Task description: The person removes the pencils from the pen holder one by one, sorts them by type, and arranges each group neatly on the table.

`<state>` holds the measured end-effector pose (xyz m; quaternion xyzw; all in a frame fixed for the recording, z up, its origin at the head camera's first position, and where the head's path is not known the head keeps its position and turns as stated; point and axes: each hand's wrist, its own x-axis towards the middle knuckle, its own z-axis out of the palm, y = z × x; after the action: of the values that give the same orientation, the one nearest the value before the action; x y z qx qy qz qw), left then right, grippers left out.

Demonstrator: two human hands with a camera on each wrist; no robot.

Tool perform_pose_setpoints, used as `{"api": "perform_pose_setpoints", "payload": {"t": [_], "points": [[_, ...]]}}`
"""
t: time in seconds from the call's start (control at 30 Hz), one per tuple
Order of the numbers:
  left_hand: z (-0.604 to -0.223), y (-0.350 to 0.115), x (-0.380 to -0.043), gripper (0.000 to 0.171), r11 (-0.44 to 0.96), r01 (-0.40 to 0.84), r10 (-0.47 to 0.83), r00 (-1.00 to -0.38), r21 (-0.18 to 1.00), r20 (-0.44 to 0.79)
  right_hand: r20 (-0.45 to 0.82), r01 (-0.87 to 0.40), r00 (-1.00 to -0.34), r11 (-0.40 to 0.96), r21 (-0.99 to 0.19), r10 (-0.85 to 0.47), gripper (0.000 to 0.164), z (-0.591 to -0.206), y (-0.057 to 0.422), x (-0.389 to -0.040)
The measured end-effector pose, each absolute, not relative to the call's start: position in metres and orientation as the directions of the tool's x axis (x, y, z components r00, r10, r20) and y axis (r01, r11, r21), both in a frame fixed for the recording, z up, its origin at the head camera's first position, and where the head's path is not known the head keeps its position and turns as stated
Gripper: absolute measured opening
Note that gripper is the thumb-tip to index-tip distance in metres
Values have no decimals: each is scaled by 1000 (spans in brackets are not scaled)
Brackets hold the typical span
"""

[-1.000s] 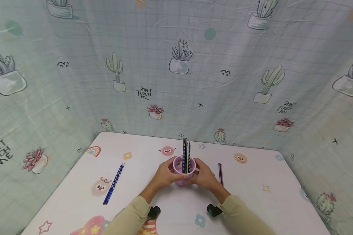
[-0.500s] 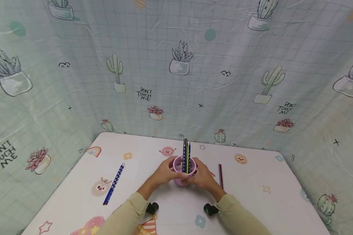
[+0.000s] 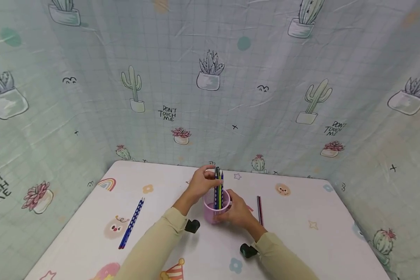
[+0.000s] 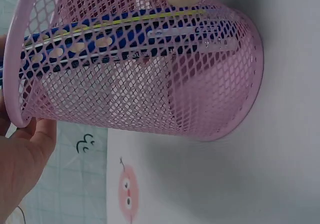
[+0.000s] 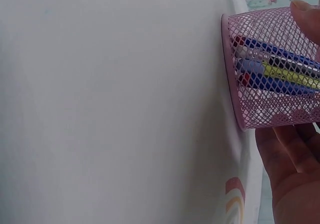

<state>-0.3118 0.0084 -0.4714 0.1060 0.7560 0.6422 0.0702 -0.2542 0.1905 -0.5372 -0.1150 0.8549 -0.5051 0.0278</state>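
The left hand [image 3: 202, 183] has left the side of the pink mesh cup [image 3: 210, 216] and risen to the upright bundle of pencils and pens [image 3: 219, 199], now held between its thumb in front and its fingers behind. The right hand [image 3: 239, 213] grips the cup's right side, thumb at the front and fingers round the back. The cup stands on the white table [image 3: 294, 225], between two blue patterned pencils [image 3: 131, 223] at the left and a thin pair of dark and red pencils [image 3: 259, 208] (partly hidden by the right forearm) at the right. Through the mesh, the bundle's lower ends show near the base.
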Motion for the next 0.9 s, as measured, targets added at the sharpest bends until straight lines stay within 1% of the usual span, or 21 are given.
{"api": "perform_pose_setpoints", "payload": {"t": [0.23, 0.43, 0.57, 0.73, 0.9], "points": [[-459, 8, -313, 52, 157, 104, 240, -969, 982, 64, 65, -172, -969, 467, -867, -237, 85, -538, 190, -254], [-442, 7, -314, 47, 150, 120, 243, -967, 981, 81, 75, -169, -975, 476, -863, -210, 87, -535, 191, -254], [-431, 6, -315, 42, 178, 151, 218, -970, 972, 110, 60, -149, -979, 482, -863, -194, 88, -533, 190, -252], [-414, 3, -316, 37, 186, 171, 184, -974, 968, 136, 60, -153, -978, 490, -858, -200, 88, -534, 190, -252], [-395, -5, -315, 29, 186, 218, 145, -970, 958, 193, 59, -154, -977, 486, -860, -206, 88, -532, 190, -252]]}}
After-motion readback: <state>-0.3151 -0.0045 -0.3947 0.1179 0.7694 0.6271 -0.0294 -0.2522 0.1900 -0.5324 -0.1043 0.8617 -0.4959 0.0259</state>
